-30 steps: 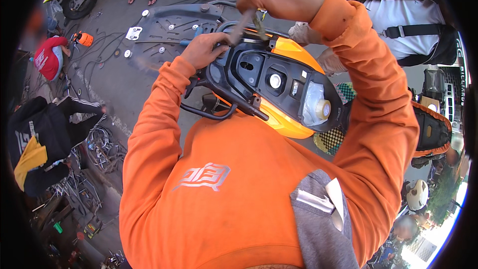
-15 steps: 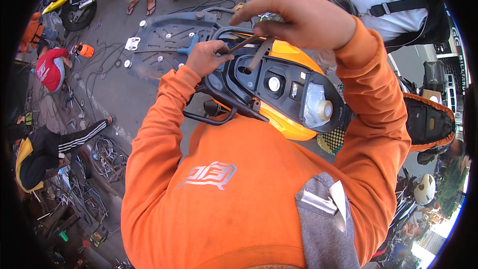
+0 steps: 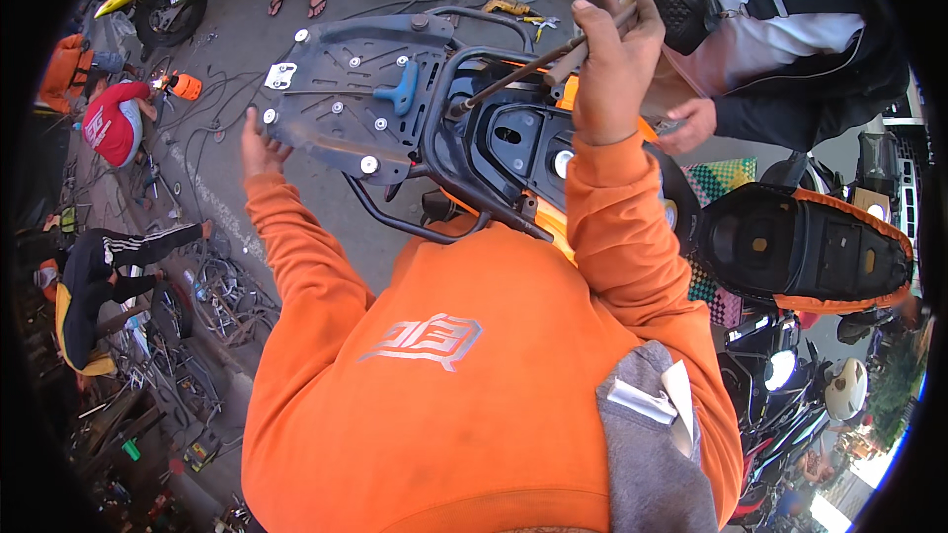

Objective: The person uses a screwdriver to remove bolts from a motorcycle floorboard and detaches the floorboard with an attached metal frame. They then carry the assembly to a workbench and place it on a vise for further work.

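"State of the grey pavement [image 3: 235, 35]?"
"A yellow tool [image 3: 505, 6] lies on it at twelve o'clock."
"Writing?"
"Silver lettering [image 3: 425, 341] on the orange shirt [image 3: 434, 434]."
"Containers?"
"Black bag [image 3: 681, 15], one o'clock, by a bystander [image 3: 770, 49]; contents hidden."
"Hands?"
"Right hand [image 3: 620, 69], one o'clock, clenched round a rusty rod [image 3: 518, 77]; left hand [image 3: 265, 151], ten o'clock, released, fingers spread beside the black rack plate [image 3: 311, 109] at eleven. Contact unclear."

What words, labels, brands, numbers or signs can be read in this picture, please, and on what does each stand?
Orange shirt: angular silver lettering across the chest; I won't copy the wording.
Red shirt: a pale marking, too small to read.
Rack: no text that I can make out.
Any other text is too small or blurred to read.
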Motion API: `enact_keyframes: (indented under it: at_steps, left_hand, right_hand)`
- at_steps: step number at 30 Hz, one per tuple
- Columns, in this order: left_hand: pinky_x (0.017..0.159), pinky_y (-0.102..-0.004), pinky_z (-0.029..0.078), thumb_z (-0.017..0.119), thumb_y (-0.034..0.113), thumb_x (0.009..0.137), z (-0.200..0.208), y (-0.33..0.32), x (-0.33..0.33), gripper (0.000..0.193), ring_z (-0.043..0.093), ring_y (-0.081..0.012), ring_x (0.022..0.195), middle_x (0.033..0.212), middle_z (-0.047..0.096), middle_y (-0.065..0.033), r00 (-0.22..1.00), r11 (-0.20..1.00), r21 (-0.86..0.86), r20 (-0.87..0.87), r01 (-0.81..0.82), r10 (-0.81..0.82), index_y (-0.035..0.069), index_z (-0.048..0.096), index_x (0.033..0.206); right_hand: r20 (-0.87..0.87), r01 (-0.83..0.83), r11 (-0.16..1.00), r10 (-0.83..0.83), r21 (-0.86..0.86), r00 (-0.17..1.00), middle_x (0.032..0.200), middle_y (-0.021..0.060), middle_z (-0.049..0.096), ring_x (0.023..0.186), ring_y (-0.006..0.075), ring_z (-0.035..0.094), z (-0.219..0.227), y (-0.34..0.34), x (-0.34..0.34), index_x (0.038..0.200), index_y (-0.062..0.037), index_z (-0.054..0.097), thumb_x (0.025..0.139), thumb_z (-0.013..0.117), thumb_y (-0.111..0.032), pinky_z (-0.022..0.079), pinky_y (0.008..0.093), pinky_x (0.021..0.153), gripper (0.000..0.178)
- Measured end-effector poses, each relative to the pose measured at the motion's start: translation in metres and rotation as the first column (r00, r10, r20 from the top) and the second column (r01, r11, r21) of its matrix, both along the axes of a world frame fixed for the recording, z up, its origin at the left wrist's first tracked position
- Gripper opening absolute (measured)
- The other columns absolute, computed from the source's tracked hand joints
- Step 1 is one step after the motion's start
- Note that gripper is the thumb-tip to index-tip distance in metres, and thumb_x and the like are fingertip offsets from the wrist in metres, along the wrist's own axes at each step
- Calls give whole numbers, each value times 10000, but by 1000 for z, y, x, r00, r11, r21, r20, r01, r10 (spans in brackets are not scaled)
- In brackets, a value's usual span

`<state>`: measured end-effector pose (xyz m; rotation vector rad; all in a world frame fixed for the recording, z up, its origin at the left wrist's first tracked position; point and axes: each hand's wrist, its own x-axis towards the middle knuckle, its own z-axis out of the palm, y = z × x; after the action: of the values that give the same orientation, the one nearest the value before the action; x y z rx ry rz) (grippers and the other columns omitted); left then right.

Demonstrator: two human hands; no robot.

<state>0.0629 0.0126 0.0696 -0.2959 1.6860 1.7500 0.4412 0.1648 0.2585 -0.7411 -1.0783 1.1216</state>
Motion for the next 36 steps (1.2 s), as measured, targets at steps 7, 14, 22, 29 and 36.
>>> enact_keyframes:
  at_steps: [7,14,22,29,36]
  left_hand:
    - [1006,-454,421,385,430,981,-10,10,29,523,550,-302,1165,1265,570,-139,997,903,426,9,62,-73,6,518,1259]
    - [972,-454,452,380,386,974,-10,7,19,469,570,-296,1135,1237,589,-113,994,883,458,-23,107,-108,34,530,1246]
    - [929,-451,466,390,421,968,0,2,14,475,587,-281,1090,1213,600,-104,977,912,359,7,197,-213,57,554,1225]
    - [941,-394,440,608,180,904,43,12,89,415,584,-267,1055,1207,603,-130,459,992,-91,-880,84,-120,2,517,1268]
    - [847,-322,494,604,81,885,82,75,210,338,659,-235,954,1060,671,-156,-248,319,-458,-815,830,-523,-1,573,1211]
  right_hand:
    - [324,-590,792,523,159,789,1230,117,488,1196,183,448,25,16,22,1367,35,328,801,560,92,424,327,956,614]
    - [940,-694,717,189,66,284,944,87,644,983,196,583,80,3,28,1053,-43,621,746,611,46,434,371,875,321]
    - [660,-430,615,-205,661,722,1113,188,562,1017,329,583,5,-28,11,1070,-17,571,808,680,-164,463,398,857,320]
    - [-356,-471,823,564,318,745,1142,227,632,996,311,653,-36,-10,-8,1091,-12,580,1011,339,-476,509,405,910,529]
    - [-464,-975,214,871,56,164,582,56,491,404,216,475,-45,56,-33,1149,-82,575,944,397,-609,426,367,425,593]
